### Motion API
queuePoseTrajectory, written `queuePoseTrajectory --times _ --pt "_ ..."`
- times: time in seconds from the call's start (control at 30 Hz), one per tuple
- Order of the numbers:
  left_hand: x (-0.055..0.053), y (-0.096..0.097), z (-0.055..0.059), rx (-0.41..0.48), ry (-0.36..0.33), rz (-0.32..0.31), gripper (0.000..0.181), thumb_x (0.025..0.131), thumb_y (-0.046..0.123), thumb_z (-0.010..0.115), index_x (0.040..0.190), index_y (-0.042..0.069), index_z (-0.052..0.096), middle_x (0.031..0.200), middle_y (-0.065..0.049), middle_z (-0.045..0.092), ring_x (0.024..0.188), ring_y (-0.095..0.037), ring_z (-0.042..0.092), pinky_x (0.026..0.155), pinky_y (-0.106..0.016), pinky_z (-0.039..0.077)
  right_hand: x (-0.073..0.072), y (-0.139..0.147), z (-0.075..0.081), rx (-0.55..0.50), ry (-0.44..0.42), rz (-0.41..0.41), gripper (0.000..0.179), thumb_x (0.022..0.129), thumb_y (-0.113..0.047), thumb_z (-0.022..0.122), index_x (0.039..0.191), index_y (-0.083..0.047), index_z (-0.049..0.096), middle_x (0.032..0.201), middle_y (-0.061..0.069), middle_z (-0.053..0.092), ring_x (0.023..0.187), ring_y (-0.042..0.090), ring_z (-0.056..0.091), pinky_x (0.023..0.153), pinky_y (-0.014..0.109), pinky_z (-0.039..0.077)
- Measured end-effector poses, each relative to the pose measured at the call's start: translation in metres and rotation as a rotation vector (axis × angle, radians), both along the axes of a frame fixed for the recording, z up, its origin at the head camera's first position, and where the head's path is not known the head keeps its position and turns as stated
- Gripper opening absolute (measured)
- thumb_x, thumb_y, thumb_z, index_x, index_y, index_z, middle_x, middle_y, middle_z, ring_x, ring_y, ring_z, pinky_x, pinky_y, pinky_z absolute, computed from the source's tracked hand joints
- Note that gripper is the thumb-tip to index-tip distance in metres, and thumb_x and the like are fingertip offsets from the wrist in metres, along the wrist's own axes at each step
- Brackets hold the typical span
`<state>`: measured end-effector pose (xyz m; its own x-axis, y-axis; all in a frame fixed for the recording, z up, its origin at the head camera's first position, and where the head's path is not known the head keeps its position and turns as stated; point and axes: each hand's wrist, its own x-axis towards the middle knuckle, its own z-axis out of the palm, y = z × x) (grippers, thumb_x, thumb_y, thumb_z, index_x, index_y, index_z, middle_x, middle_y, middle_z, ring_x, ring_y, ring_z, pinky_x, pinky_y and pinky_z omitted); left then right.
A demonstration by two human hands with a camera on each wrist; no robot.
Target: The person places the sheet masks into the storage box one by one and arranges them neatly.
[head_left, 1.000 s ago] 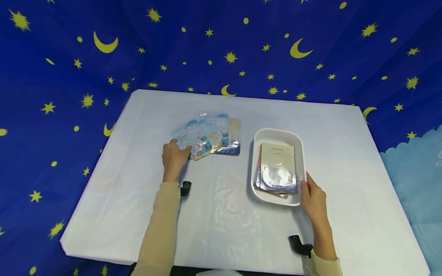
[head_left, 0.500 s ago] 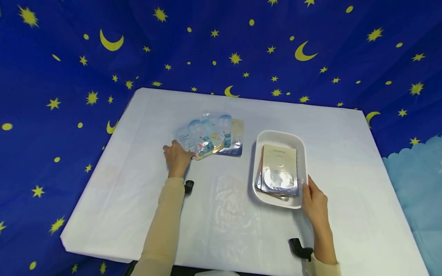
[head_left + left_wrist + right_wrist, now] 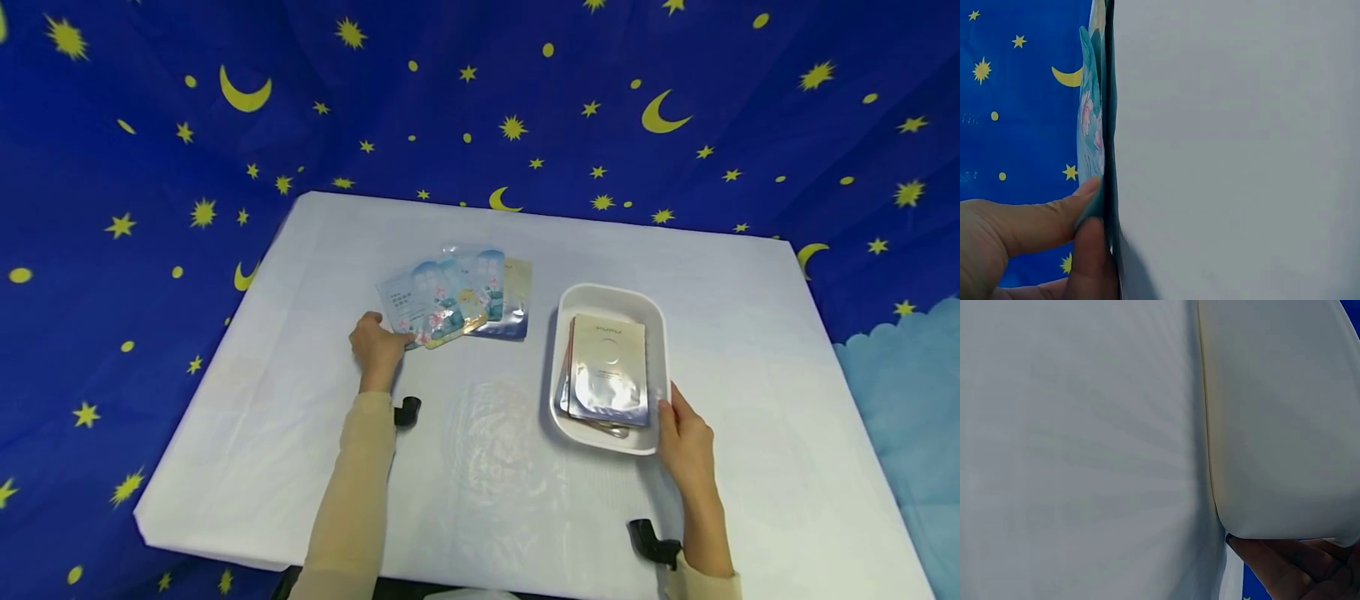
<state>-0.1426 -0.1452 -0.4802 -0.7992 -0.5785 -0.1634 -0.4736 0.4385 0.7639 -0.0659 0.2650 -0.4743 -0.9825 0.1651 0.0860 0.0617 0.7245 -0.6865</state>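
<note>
Blue face mask sachets [image 3: 423, 300] with a lotus print lie fanned out left of centre, overlapping a cream and silver sachet [image 3: 516, 304]. My left hand [image 3: 377, 346] is at the near left corner of the fan. In the left wrist view its thumb and finger pinch the edge of a blue sachet [image 3: 1090, 125]. To the right is a white tray [image 3: 648, 321] holding a stack of sachets, a cream and silver one [image 3: 607, 367] on top. My right hand [image 3: 686, 442] grips the tray's right side near the front corner, thumb at the rim and the other fingers partly hidden.
A white cover drapes the table [image 3: 480, 500], with a glossy, wrinkled patch at the front middle. A dark blue star-and-moon cloth [image 3: 450, 108] hangs behind and to the left. Black wrist camera mounts [image 3: 652, 542] stick out from the sleeves.
The whole head view has shifted slightly. My left hand has drawn back a little from over the blue sachets to their corner edge. My right hand stays on the tray.
</note>
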Motion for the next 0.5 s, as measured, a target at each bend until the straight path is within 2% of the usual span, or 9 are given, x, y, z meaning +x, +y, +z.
queuePoseTrajectory --times 0.17,0.27,0.33,0.4,0.5 --pt "0.0015 -0.0015 -0.0011 0.056 0.012 0.042 0.056 0.073 0.006 0.082 0.12 -0.014 0.06 0.125 -0.032 0.059 0.121 -0.048 0.05 0.104 -0.054 0.04 -0.0005 0.0002 -0.0012 -0.002 0.01 0.005 0.041 0.101 -0.011 0.043 0.139 0.002 0.05 0.114 0.038 0.061 0.104 0.056 0.059 0.084 0.066 0.044" --pt "0.0036 -0.0025 -0.0018 0.093 0.042 0.076 0.042 0.074 0.005 0.079 0.109 -0.013 0.066 0.115 -0.03 0.064 0.113 -0.045 0.054 0.1 -0.053 0.043 -0.0013 0.0005 -0.0023 -0.004 0.017 0.01 0.04 0.101 -0.011 0.044 0.139 0.003 0.05 0.113 0.038 0.061 0.104 0.056 0.059 0.084 0.066 0.044" --pt "0.0048 -0.0032 -0.0024 0.127 0.061 0.104 0.034 0.075 0.003 0.078 0.104 -0.012 0.068 0.107 -0.03 0.066 0.103 -0.042 0.061 0.093 -0.049 0.049 -0.0019 0.0006 -0.003 -0.005 0.018 0.012 0.04 0.101 -0.01 0.044 0.138 0.003 0.05 0.113 0.038 0.061 0.104 0.056 0.059 0.084 0.066 0.045" --pt "0.0053 -0.0039 -0.0029 0.177 0.072 0.122 0.029 0.077 0.0 0.075 0.103 -0.012 0.068 0.1 -0.03 0.066 0.083 -0.032 0.069 0.081 -0.039 0.057 -0.0022 0.0007 -0.0032 -0.005 0.018 0.012 0.04 0.101 -0.01 0.044 0.138 0.004 0.05 0.113 0.037 0.061 0.104 0.056 0.059 0.084 0.066 0.045" --pt "0.0051 -0.0049 -0.0031 0.269 0.077 0.14 0.028 0.08 -0.005 0.071 0.107 -0.013 0.065 0.102 -0.031 0.065 0.052 -0.015 0.067 0.058 -0.022 0.057 -0.002 0.0006 -0.0026 -0.005 0.012 0.009 0.041 0.101 -0.011 0.044 0.138 0.004 0.05 0.113 0.037 0.061 0.103 0.056 0.06 0.084 0.065 0.045"
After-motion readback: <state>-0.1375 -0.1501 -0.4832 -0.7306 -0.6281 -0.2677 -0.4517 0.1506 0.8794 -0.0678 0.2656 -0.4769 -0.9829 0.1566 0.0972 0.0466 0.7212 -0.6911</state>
